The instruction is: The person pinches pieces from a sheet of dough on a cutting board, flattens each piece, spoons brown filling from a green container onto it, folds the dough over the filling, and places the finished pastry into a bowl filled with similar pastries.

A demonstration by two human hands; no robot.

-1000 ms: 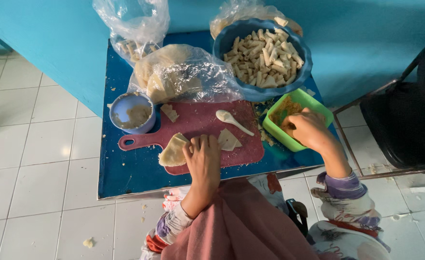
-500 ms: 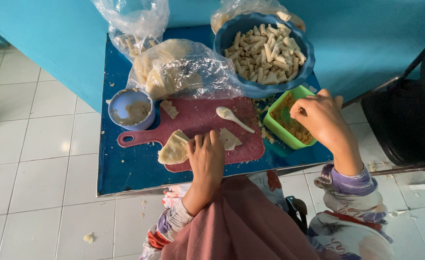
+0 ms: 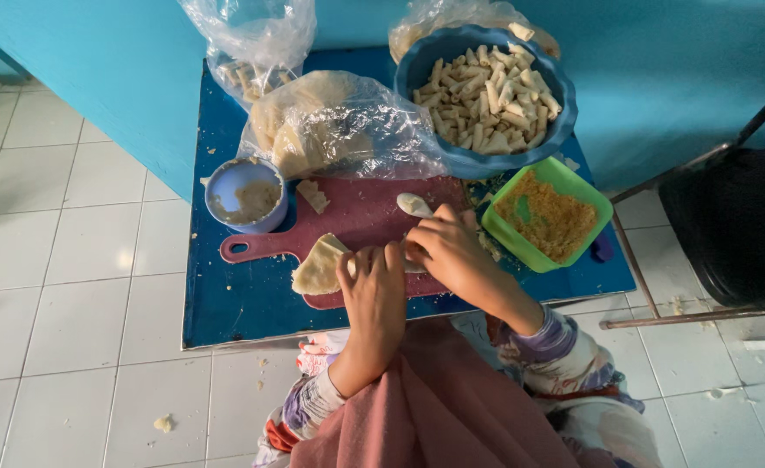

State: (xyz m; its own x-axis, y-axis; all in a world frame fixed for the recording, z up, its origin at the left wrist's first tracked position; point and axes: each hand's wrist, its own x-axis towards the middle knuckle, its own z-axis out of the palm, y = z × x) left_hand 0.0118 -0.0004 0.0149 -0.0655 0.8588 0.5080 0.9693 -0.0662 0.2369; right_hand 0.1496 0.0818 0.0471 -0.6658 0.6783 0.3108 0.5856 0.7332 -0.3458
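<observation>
Wrapper: thin pale dough sheet (image 3: 320,267) lies on the dark red plastic cutting board (image 3: 356,224), at its near edge, partly under both hands.
Handling: judged light, limp and easily torn; best taken by a free edge with fingertips, not pinched mid-sheet.
Left grip: left hand (image 3: 374,290) presses flat on the sheet, fingers curled, holding it down.
Right grip: right hand (image 3: 448,251) bunches fingertips over the sheet's right part; what it pinches is hidden.
Nearby: white spoon (image 3: 414,204) on the board; green square tub of crumbs (image 3: 549,217); blue bowl of pale rolls (image 3: 485,88); small blue cup of paste (image 3: 245,196); clear bag of dough sheets (image 3: 335,126).
Surface: blue surface (image 3: 226,303), crowded, against a teal wall.
Room: white tiled floor (image 3: 79,260); dark metal-framed chair (image 3: 729,234) to the right.
</observation>
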